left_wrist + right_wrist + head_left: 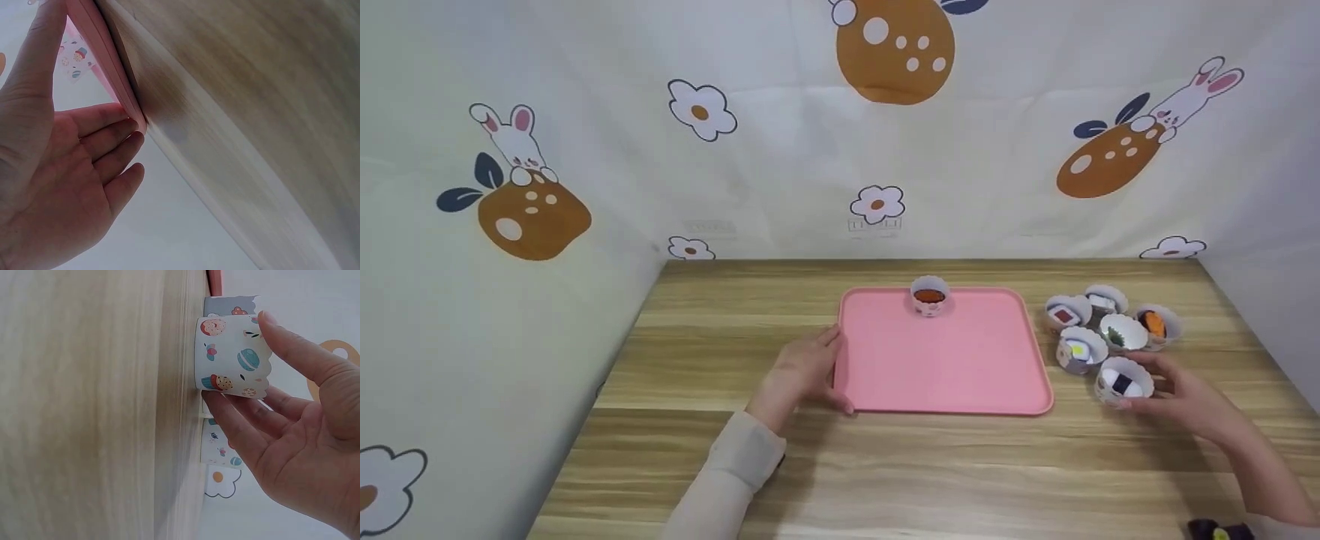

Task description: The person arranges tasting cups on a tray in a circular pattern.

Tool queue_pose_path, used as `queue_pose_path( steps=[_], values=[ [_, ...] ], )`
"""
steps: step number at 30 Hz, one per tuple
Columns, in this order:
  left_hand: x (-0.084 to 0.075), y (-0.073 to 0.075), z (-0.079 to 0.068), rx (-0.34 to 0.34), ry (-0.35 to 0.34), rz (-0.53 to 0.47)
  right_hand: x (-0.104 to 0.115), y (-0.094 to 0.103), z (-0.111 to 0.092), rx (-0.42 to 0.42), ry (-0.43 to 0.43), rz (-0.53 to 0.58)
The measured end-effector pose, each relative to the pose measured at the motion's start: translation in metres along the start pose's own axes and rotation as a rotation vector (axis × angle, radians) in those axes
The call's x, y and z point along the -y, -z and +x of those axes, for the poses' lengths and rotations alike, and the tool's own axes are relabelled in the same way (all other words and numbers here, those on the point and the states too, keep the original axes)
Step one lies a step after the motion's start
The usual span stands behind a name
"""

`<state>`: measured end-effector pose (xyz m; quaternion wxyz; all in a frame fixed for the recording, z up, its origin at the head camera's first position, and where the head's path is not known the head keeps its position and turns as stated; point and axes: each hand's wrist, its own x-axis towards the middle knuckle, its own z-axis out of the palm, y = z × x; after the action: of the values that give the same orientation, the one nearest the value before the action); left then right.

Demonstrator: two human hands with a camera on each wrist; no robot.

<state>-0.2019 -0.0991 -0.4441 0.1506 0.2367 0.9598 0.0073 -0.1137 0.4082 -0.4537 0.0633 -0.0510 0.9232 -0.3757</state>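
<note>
Wood-grain table (720,315), pink rectangular tray (937,364) on it. Left hand (804,367) loosely extended, touching tray's left edge. Right hand (1192,397) pinches a scalloped cupcake-print cup (232,360) right of tray, near five similar cups (1132,330); black-banded white sushi piece (1122,385) inside the pinched one.

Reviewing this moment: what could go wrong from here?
The right hand pinches the front cup between thumb and fingers, so squeezing too hard might buckle its wall.

Other cups crowd close behind it; a sideways move could bump the one with the yellow-topped piece.

The left hand touches the edge of the pink tray; a push there could unsettle the cup at its far rim.
</note>
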Motion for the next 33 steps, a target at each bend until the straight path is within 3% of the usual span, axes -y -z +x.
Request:
queue_pose_path(
  steps=[33],
  values=[
    [-0.0003, 0.0018, 0.0005, 0.014, -0.006, 0.024, 0.0011, -0.0025, -0.0018, -0.062, -0.048, -0.113]
  ],
)
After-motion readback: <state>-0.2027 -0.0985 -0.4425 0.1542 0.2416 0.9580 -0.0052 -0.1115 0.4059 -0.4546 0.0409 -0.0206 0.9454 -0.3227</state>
